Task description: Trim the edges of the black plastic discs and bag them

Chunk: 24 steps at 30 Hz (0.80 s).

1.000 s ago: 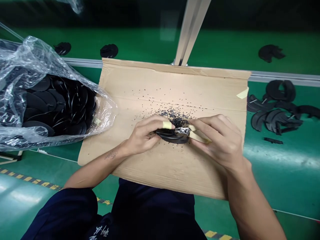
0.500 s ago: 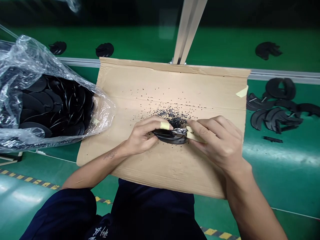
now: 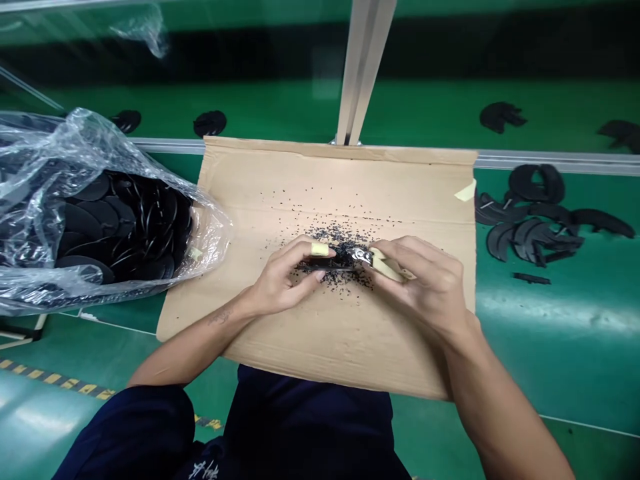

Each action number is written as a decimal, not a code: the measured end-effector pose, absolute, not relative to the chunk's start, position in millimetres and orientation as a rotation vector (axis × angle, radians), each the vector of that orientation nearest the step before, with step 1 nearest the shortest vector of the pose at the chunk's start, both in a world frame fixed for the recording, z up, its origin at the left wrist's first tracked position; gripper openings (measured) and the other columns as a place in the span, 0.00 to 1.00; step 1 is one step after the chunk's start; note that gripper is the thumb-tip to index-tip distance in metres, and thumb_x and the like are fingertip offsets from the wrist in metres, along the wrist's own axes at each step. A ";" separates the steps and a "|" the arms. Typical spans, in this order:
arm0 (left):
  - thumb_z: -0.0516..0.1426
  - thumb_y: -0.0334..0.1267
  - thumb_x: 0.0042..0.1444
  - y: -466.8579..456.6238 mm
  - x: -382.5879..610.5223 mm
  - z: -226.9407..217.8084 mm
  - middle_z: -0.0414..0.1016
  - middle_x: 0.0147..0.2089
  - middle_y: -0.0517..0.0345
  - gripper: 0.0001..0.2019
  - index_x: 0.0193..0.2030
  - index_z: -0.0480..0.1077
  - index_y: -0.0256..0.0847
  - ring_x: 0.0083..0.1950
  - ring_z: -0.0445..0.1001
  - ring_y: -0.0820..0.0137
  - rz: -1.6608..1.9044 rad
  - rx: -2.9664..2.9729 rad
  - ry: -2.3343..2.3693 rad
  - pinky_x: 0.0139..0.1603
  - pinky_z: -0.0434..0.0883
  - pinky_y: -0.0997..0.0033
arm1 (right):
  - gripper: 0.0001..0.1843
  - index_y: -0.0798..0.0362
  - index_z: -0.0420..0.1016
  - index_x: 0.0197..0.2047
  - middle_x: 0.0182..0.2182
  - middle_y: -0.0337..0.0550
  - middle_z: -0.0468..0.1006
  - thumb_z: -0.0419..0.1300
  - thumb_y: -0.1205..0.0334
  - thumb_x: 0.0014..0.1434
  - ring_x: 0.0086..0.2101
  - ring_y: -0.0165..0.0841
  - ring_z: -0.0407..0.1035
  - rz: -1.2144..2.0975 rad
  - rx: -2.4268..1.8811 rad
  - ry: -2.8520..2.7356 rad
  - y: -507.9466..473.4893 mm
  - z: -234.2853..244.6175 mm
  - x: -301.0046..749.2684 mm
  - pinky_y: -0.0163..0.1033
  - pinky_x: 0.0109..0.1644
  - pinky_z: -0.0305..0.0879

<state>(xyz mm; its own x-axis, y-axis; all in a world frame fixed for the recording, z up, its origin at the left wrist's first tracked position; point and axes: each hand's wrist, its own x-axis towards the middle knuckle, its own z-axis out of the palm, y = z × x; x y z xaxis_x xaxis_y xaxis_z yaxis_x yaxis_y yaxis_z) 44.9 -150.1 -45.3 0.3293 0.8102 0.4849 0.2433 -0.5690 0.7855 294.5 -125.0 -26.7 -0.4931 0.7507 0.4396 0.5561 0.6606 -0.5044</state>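
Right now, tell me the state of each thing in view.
Left hand, gripping a black flat part.
Right hand, holding tape-wrapped cutters.
Cutters, metal head at the part's edge.
Plastic bag, open, packed with black discs.
Cardboard sheet, flat, scattered with black crumbs.

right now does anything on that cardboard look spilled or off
Yes, black crumbs are strewn across the cardboard sheet, densest around the black piece in the left hand and the taped pliers in the right hand, like loose debris.

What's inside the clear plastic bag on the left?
The clear plastic bag holds a pile of flat black discs, overlapping. Lower discs are covered by those on top, and plastic folds hide the far left.
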 end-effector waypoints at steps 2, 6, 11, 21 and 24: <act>0.57 0.30 0.65 -149.4 45.8 -43.8 0.75 0.46 0.52 0.17 0.59 0.70 0.41 0.47 0.74 0.69 1.177 2.045 0.900 0.47 0.76 0.67 | 0.11 0.51 0.77 0.51 0.37 0.46 0.81 0.62 0.61 0.66 0.35 0.37 0.73 0.276 -1.010 -2.263 -123.0 -28.3 295.2 0.42 0.37 0.69; 0.55 0.31 0.67 -149.6 50.0 -43.9 0.73 0.47 0.52 0.19 0.63 0.69 0.43 0.48 0.73 0.69 1.129 2.089 0.905 0.47 0.75 0.66 | 0.11 0.53 0.76 0.50 0.36 0.46 0.81 0.60 0.61 0.66 0.34 0.37 0.70 0.056 -1.005 -2.356 -120.8 -30.9 296.2 0.42 0.36 0.64; 0.57 0.38 0.68 -150.3 47.8 -43.3 0.77 0.49 0.50 0.13 0.57 0.73 0.40 0.51 0.76 0.67 1.181 1.846 1.079 0.51 0.75 0.65 | 0.10 0.53 0.75 0.48 0.36 0.46 0.80 0.59 0.59 0.66 0.35 0.37 0.67 -0.068 -1.045 -2.337 -117.7 -30.8 298.4 0.42 0.36 0.60; 0.48 0.49 0.71 10.6 -4.0 -7.2 0.78 0.52 0.46 0.19 0.51 0.73 0.38 0.54 0.75 0.62 1.128 2.206 1.506 0.60 0.71 0.59 | 0.12 0.56 0.74 0.50 0.38 0.49 0.77 0.56 0.59 0.68 0.39 0.41 0.65 -0.131 -1.117 -2.309 -112.0 -37.5 298.7 0.42 0.39 0.55; 0.50 0.42 0.68 58.4 -4.3 -5.9 0.77 0.56 0.45 0.16 0.53 0.73 0.37 0.60 0.72 0.59 0.727 2.332 1.752 0.65 0.67 0.56 | 0.15 0.57 0.73 0.53 0.40 0.53 0.77 0.53 0.58 0.70 0.40 0.43 0.64 -0.118 -1.179 -2.312 -116.6 -37.2 296.3 0.44 0.42 0.56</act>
<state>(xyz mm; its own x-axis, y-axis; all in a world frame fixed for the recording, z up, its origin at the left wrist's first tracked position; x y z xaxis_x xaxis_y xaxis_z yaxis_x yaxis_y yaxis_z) -4.3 58.4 -5.9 0.2073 0.9328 0.2947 0.8676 -0.3145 0.3852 296.3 -116.6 -37.2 -0.4738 0.7258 0.4987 0.7730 0.6141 -0.1593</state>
